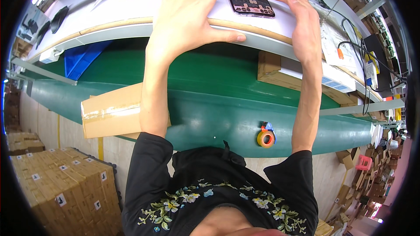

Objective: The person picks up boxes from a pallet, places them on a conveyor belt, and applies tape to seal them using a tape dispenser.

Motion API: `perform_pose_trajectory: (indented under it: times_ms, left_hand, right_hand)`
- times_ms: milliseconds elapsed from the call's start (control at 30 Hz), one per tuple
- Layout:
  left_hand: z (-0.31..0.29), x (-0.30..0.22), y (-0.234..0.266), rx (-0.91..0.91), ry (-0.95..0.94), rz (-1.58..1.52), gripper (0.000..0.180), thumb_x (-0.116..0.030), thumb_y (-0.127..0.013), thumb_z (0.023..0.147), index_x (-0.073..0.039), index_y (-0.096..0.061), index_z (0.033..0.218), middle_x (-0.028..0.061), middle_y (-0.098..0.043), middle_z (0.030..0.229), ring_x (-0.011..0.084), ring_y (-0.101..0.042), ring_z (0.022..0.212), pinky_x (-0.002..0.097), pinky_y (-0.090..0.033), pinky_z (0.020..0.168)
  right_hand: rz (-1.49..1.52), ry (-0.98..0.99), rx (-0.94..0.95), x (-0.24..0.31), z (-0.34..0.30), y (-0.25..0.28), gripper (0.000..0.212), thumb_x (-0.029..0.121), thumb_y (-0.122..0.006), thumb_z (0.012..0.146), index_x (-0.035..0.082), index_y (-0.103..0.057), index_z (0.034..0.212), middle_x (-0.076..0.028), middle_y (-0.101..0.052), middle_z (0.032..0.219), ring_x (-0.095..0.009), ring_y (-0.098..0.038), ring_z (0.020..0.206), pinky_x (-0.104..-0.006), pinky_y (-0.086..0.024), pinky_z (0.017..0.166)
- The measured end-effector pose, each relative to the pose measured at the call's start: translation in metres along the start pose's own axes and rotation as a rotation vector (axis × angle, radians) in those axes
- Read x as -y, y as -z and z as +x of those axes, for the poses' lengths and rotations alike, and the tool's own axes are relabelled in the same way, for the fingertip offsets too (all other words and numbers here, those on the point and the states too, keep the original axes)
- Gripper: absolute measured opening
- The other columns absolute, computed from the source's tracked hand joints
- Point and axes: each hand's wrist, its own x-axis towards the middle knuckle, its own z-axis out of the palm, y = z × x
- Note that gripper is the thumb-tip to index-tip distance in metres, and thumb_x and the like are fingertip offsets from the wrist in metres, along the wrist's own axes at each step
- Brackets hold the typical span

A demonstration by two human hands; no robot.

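Below the near edge of the desk [135,8] stretches one long green belt [214,124], the largest thing around; the one white desk runs above it. On the floor by the belt's left part stands one stack of cartons [65,188], too many to count surely. One taped box [111,116] lies over the belt's near edge, partly behind the left forearm [156,89], and at least one brown carton [268,66] sits beneath the desk's near edge, right of its middle.

Two hands reach over that edge. The left hand [188,15] is spread, thumb out past the rim; the right hand [305,26] is loosely unfolded, one digit beside the phone [251,3]. Neither appears to grasp anything; whether the tips touch glass, I cannot tell.

That one phone appears to lie just inside the desk's near edge, between the hands. Its screen is lit with a keyboard up, so opening that seems done; whether keys remain to be pressed does not show. One tape dispenser [266,137] rests on the belt, near its front edge.
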Motion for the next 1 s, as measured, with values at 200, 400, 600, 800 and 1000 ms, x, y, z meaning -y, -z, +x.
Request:
perform_pose_trajectory:
  times_ms: [200, 400, 600, 800, 1000]
  left_hand:
    - [0.0, -0.001, 0.0, 0.005, -0.002, 0.022, 0.073, -0.05, -0.078, 0.06, -0.013, -0.051, 0.117, 0.0142, -0.048, 0.103, 0.032, -0.051, 0.099, 0.0424, -0.043, 0.084]
    - [0.0, 0.001, 0.0, 0.006, 0.015, 0.058, 0.072, -0.051, -0.077, 0.06, -0.013, -0.052, 0.115, 0.014, -0.048, 0.103, 0.0315, -0.052, 0.098, 0.042, -0.044, 0.084]
    - [0.001, 0.001, -0.002, 0.008, -0.002, 0.088, 0.072, -0.052, -0.077, 0.06, -0.013, -0.052, 0.115, 0.0135, -0.048, 0.103, 0.0313, -0.052, 0.098, 0.042, -0.044, 0.083]
    - [-0.002, 0.001, 0.002, 0.017, 0.033, 0.061, 0.071, -0.052, -0.077, 0.06, -0.014, -0.052, 0.115, 0.0133, -0.048, 0.104, 0.0314, -0.052, 0.099, 0.0425, -0.044, 0.083]
    - [-0.001, -0.003, 0.002, -0.004, 0.002, 0.048, 0.071, -0.052, -0.077, 0.06, -0.014, -0.053, 0.114, 0.0133, -0.048, 0.104, 0.031, -0.052, 0.099, 0.0423, -0.044, 0.083]
  right_hand:
    - [-0.02, 0.001, -0.008, -0.002, -0.001, 0.001, 0.043, 0.02, -0.033, 0.087, -0.005, -0.068, 0.092, -0.024, -0.058, 0.115, -0.032, -0.049, 0.116, -0.035, -0.032, 0.101]
    - [0.075, 0.023, 0.014, -0.021, 0.002, -0.001, 0.044, 0.021, -0.033, 0.087, -0.006, -0.067, 0.09, -0.024, -0.056, 0.119, -0.031, -0.052, 0.114, -0.034, -0.036, 0.099]
    - [0.115, -0.004, 0.021, -0.047, 0.003, -0.002, 0.044, 0.022, -0.034, 0.086, -0.006, -0.068, 0.09, -0.024, -0.055, 0.121, -0.032, -0.052, 0.113, -0.0338, -0.036, 0.099]
    - [-0.064, 0.09, 0.139, -0.029, 0.003, -0.001, 0.047, 0.021, -0.029, 0.087, 0.001, -0.071, 0.092, -0.01, -0.055, 0.127, -0.025, -0.046, 0.121, -0.0341, -0.027, 0.105]
    - [-0.065, 0.121, 0.071, -0.031, 0.002, 0.004, 0.048, 0.022, -0.028, 0.086, 0.002, -0.071, 0.091, -0.011, -0.056, 0.126, -0.025, -0.045, 0.121, -0.0355, -0.025, 0.106]
